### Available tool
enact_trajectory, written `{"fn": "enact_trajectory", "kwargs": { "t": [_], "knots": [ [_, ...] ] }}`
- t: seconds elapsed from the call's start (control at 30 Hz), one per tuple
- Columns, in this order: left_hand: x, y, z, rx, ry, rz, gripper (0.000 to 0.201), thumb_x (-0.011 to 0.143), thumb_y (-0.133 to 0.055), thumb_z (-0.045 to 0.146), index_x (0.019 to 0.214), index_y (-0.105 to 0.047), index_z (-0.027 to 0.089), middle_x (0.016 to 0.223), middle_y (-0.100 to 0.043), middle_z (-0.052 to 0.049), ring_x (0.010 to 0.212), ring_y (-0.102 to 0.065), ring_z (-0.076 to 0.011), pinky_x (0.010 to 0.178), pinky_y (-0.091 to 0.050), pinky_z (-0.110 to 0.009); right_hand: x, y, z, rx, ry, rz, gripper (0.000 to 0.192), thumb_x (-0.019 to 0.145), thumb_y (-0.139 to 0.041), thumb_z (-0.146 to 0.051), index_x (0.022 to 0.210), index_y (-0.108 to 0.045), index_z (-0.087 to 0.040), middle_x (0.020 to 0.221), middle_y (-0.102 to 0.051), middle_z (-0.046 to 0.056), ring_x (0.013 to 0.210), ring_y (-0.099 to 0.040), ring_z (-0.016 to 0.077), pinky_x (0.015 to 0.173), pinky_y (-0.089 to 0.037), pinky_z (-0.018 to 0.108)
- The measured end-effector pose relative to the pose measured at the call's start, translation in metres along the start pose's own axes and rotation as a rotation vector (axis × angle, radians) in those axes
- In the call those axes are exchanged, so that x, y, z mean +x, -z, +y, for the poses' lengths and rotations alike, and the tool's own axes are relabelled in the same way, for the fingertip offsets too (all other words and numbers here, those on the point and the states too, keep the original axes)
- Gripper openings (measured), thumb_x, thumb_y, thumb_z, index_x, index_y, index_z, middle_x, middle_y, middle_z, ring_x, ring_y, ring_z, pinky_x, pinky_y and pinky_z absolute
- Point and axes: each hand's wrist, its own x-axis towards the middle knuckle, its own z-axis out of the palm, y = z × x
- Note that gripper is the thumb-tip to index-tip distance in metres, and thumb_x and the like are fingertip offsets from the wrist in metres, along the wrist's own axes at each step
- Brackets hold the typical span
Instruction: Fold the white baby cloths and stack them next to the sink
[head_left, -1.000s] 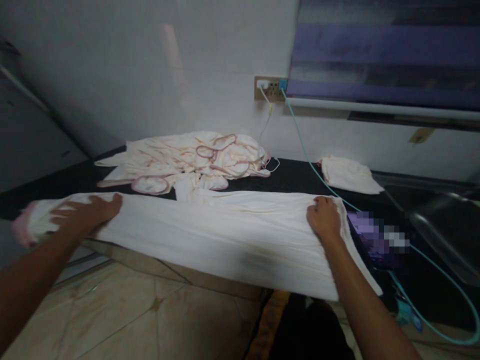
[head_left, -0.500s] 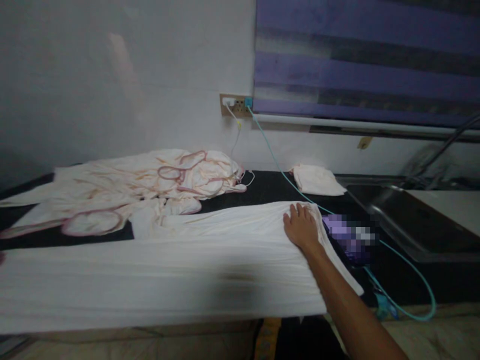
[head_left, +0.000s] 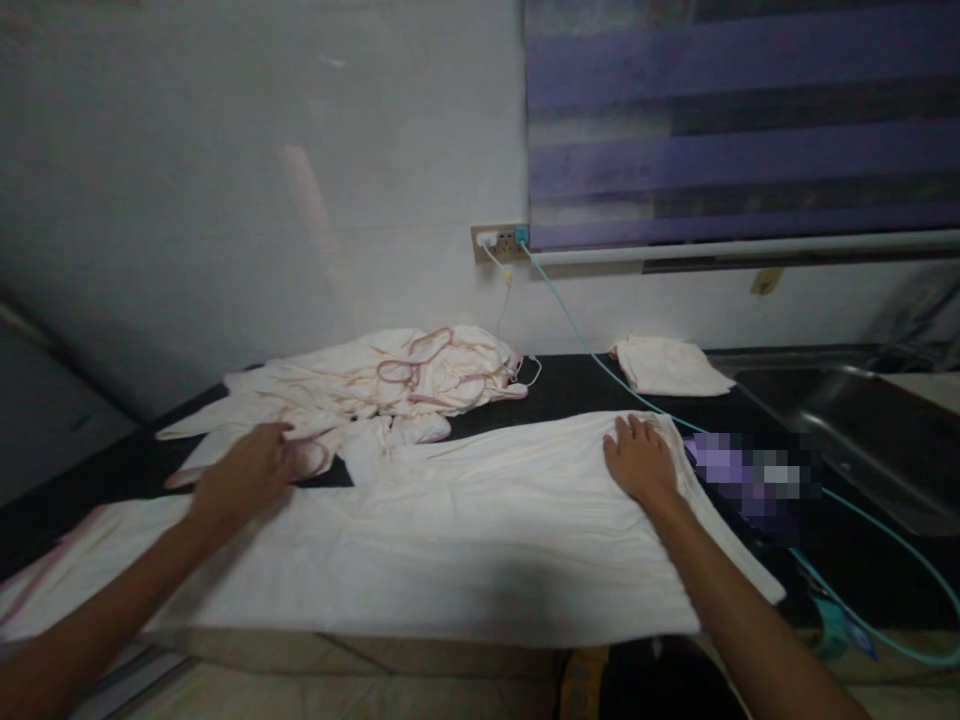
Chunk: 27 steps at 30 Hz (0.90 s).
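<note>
A long cream cloth (head_left: 450, 530) lies spread along the front of a black counter (head_left: 570, 385), its front edge hanging over. My right hand (head_left: 637, 460) rests flat on the cloth's right end, fingers spread. My left hand (head_left: 244, 475) sits at the cloth's far edge on the left, fingers curled toward a pink-trimmed piece (head_left: 311, 455) from the pile behind; I cannot tell whether it grips anything. A heap of cream garments with pink trim (head_left: 375, 380) lies behind the cloth.
A small folded cream cloth (head_left: 667, 365) lies at the back right. A teal cable (head_left: 592, 355) runs from a wall socket (head_left: 499, 242) across the counter to a blurred purple object (head_left: 750, 475). A metal sink (head_left: 862, 430) is at the right. Purple blinds hang above.
My left hand, out of view half a second ago, is back at the cloth's far edge, further right than a second ago. My right hand stays on the right end. The view has shifted.
</note>
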Motion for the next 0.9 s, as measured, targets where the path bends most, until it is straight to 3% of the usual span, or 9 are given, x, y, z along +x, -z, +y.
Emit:
{"fn": "enact_trajectory", "kwargs": {
  "t": [0.1,0.17,0.23,0.33,0.43,0.53,0.63,0.8,0.9],
  "knots": [
    [-0.005,0.003,0.096,-0.108,-0.152,-0.05,0.044,0.099,-0.038,0.052,0.126,-0.056,0.021,0.111,-0.07,-0.005,0.098,-0.066,-0.022,0.082,-0.047,-0.031,-0.001,0.003,-0.001,0.024,-0.007,0.0,0.06,0.106,-0.04,-0.041,0.158,-0.045,-0.013,0.164,-0.043,0.017,0.154,-0.033,0.036,0.121,-0.029,0.05],
    [-0.018,0.009,0.166,-0.209,-0.382,-0.104,0.037,0.099,-0.038,0.045,0.114,-0.063,0.021,0.112,-0.071,-0.006,0.101,-0.066,-0.0222,0.086,-0.047,-0.032,-0.001,0.005,-0.002,0.036,-0.015,0.0,0.059,0.106,-0.04,-0.041,0.158,-0.046,-0.013,0.164,-0.043,0.017,0.153,-0.034,0.0359,0.121,-0.029,0.049],
    [-0.03,0.012,0.232,-0.276,-0.508,-0.171,0.032,0.099,-0.041,0.039,0.106,-0.067,0.021,0.106,-0.073,-0.007,0.1,-0.067,-0.0224,0.085,-0.048,-0.032,-0.002,0.007,-0.002,0.046,-0.017,0.004,0.059,0.106,-0.041,-0.041,0.157,-0.047,-0.012,0.163,-0.044,0.018,0.153,-0.035,0.0358,0.121,-0.029,0.049],
    [-0.038,0.003,0.311,-0.273,-0.436,-0.166,0.037,0.102,-0.037,0.038,0.11,-0.069,0.021,0.103,-0.075,-0.01,0.096,-0.069,-0.0246,0.084,-0.048,-0.035,-0.003,0.01,-0.003,0.065,-0.017,0.016,0.058,0.106,-0.042,-0.04,0.157,-0.047,-0.012,0.162,-0.045,0.019,0.153,-0.035,0.0349,0.121,-0.029,0.049],
    [-0.039,-0.019,0.358,-0.229,-0.344,-0.151,0.039,0.102,-0.038,0.038,0.113,-0.069,0.018,0.108,-0.073,-0.016,0.101,-0.069,-0.0286,0.087,-0.05,-0.038,-0.004,0.012,-0.004,0.095,-0.02,0.022,0.057,0.106,-0.043,-0.039,0.156,-0.047,-0.011,0.162,-0.045,0.019,0.153,-0.035,0.0355,0.121,-0.027,0.049],
    [-0.043,-0.043,0.375,-0.167,-0.275,-0.136,0.043,0.098,-0.043,0.039,0.12,-0.066,0.011,0.124,-0.065,-0.024,0.119,-0.061,-0.0376,0.094,-0.051,-0.048,-0.004,0.013,-0.004,0.134,-0.028,0.024,0.057,0.107,-0.043,-0.04,0.156,-0.048,-0.01,0.163,-0.044,0.019,0.153,-0.034,0.0363,0.122,-0.026,0.048],
    [-0.051,-0.061,0.369,-0.128,-0.208,-0.118,0.053,0.1,-0.035,0.043,0.131,-0.06,0.007,0.139,-0.056,-0.028,0.132,-0.051,-0.0438,0.104,-0.045,-0.063,-0.004,0.013,-0.004,0.174,-0.035,0.036,0.056,0.107,-0.043,-0.039,0.155,-0.049,-0.011,0.163,-0.044,0.018,0.153,-0.034,0.0358,0.123,-0.025,0.048],
    [-0.047,-0.076,0.319,-0.077,0.038,-0.179,0.075,0.099,-0.028,0.06,0.147,-0.052,0.008,0.161,-0.037,-0.029,0.144,-0.031,-0.0589,0.108,-0.029,-0.08,-0.003,0.015,-0.002,0.233,-0.034,0.039,0.056,0.105,-0.045,-0.039,0.154,-0.05,-0.013,0.163,-0.044,0.017,0.153,-0.033,0.0353,0.123,-0.025,0.049],
    [-0.041,-0.073,0.275,-0.01,0.075,-0.074,0.078,0.096,-0.031,0.058,0.137,-0.058,-0.003,0.153,-0.042,-0.036,0.137,-0.039,-0.0591,0.106,-0.036,-0.072,-0.003,0.016,-0.002,0.265,-0.035,0.039,0.056,0.105,-0.045,-0.039,0.153,-0.051,-0.012,0.163,-0.045,0.018,0.154,-0.033,0.0349,0.123,-0.024,0.049]
  ]
}}
